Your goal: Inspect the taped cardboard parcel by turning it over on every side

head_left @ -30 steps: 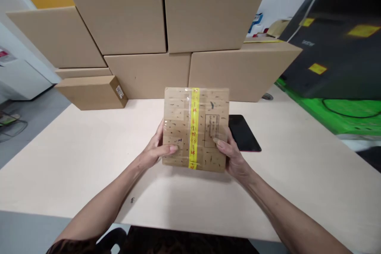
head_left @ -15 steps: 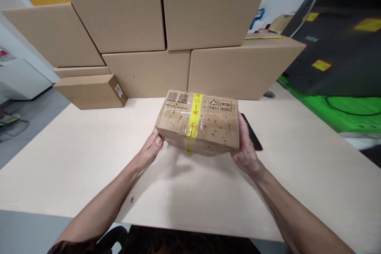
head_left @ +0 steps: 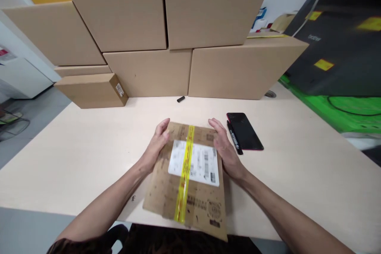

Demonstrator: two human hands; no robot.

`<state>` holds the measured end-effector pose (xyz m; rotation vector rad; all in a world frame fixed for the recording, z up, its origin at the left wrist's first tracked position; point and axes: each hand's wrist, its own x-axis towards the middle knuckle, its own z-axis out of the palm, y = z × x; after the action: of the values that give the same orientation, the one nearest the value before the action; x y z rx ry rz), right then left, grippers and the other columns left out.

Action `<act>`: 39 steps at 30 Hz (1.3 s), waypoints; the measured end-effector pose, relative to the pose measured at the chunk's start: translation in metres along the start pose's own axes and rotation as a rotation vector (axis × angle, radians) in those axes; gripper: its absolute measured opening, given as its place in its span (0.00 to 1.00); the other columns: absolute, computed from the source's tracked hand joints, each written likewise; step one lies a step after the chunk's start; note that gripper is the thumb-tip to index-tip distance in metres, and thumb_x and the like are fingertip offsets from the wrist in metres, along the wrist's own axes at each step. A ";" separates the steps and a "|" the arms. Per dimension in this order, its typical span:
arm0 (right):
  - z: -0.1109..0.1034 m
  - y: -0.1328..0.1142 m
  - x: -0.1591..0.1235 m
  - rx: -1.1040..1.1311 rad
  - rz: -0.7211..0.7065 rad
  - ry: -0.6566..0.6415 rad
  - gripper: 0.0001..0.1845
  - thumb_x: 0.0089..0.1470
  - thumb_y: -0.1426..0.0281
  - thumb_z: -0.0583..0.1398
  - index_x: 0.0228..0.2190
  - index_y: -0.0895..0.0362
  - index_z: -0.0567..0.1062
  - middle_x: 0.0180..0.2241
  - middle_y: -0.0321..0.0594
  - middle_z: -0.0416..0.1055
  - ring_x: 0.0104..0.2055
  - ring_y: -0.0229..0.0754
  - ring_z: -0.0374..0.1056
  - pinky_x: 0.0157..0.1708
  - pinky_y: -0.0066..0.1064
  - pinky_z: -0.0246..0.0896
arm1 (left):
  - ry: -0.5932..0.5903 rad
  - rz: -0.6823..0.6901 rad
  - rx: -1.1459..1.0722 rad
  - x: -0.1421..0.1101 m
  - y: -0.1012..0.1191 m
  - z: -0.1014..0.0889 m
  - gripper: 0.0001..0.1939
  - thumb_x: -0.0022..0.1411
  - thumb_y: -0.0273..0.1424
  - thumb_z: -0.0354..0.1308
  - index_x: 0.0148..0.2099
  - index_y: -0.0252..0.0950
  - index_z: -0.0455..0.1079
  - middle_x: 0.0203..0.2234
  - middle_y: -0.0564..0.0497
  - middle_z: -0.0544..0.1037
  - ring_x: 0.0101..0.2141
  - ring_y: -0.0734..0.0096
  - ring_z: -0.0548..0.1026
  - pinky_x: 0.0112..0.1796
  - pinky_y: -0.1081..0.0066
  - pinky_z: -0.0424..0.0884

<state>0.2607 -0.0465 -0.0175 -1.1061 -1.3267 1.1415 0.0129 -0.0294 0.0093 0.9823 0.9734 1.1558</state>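
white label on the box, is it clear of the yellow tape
No, the yellow tape runs across the white label on the box.

Your left forearm and right forearm, both bare, come in from the lower corners and slant forward and inward. Your left hand and right hand sit level, apart, palms turned toward each other. Both are partly curled, well short of fists. Your left fingers point forward, the thumb on the inner side; your right fingertips angle inward. Your wrists look nearly straight.
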 end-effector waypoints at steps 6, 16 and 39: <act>0.007 0.002 0.000 0.144 0.319 0.124 0.56 0.58 0.38 0.64 0.75 0.42 0.48 0.80 0.45 0.47 0.81 0.56 0.46 0.79 0.54 0.43 | -0.085 -0.250 0.026 -0.011 0.007 0.011 0.47 0.55 0.50 0.77 0.70 0.44 0.62 0.59 0.39 0.80 0.54 0.40 0.82 0.54 0.47 0.79; 0.004 -0.022 -0.011 0.295 -0.082 0.211 0.30 0.63 0.48 0.64 0.63 0.42 0.70 0.71 0.41 0.67 0.78 0.53 0.55 0.76 0.53 0.52 | -0.298 0.028 0.106 -0.020 0.017 0.001 0.51 0.57 0.53 0.74 0.77 0.54 0.57 0.70 0.43 0.69 0.71 0.30 0.64 0.66 0.37 0.67; 0.003 0.011 0.023 0.397 -0.248 0.255 0.23 0.60 0.48 0.66 0.54 0.38 0.78 0.64 0.35 0.74 0.72 0.55 0.64 0.75 0.55 0.52 | -0.307 0.842 0.838 0.011 -0.003 -0.028 0.63 0.59 0.46 0.75 0.82 0.57 0.35 0.78 0.41 0.45 0.75 0.31 0.50 0.69 0.32 0.59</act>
<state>0.2571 -0.0223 -0.0253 -0.7442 -0.9553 0.9874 -0.0117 -0.0163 -0.0020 2.3266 0.7984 1.1964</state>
